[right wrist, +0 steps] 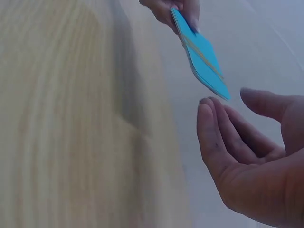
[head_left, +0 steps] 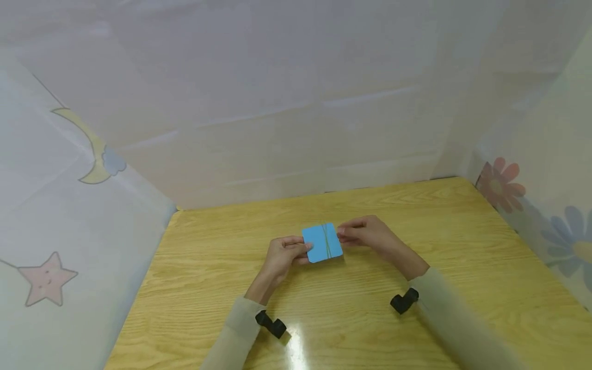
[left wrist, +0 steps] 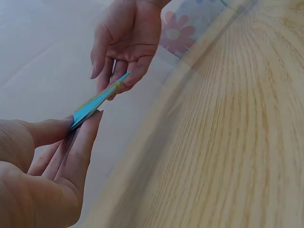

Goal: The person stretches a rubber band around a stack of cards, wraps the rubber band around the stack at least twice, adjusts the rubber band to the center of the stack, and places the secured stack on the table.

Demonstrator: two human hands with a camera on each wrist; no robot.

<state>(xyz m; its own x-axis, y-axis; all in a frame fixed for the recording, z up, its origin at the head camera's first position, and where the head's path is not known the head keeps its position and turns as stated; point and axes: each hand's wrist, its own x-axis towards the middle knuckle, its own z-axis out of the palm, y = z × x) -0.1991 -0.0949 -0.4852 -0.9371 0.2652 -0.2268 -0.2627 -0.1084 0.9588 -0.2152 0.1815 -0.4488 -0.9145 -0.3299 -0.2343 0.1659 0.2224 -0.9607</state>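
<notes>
A thin stack of blue square cards (head_left: 317,239) with rounded corners is held above the wooden table. A yellowish rubber band (head_left: 326,240) runs round it, nearer its right side, in more than one strand. My left hand (head_left: 279,256) pinches the stack's left edge, thumb on top and fingers underneath; the left wrist view shows the cards (left wrist: 97,102) nearly edge-on. Just off the stack's right edge is my right hand (head_left: 370,236). In the right wrist view its thumb (right wrist: 266,103) stands apart from the bent fingers, with nothing between them.
The wooden table (head_left: 208,272) meets a pale sheet wall (head_left: 287,103) at the back. Side sheets carry a moon (head_left: 94,154) and a star (head_left: 48,280) on the left, flowers (head_left: 501,185) on the right. Each wrist wears a black strap-mounted piece (head_left: 270,324).
</notes>
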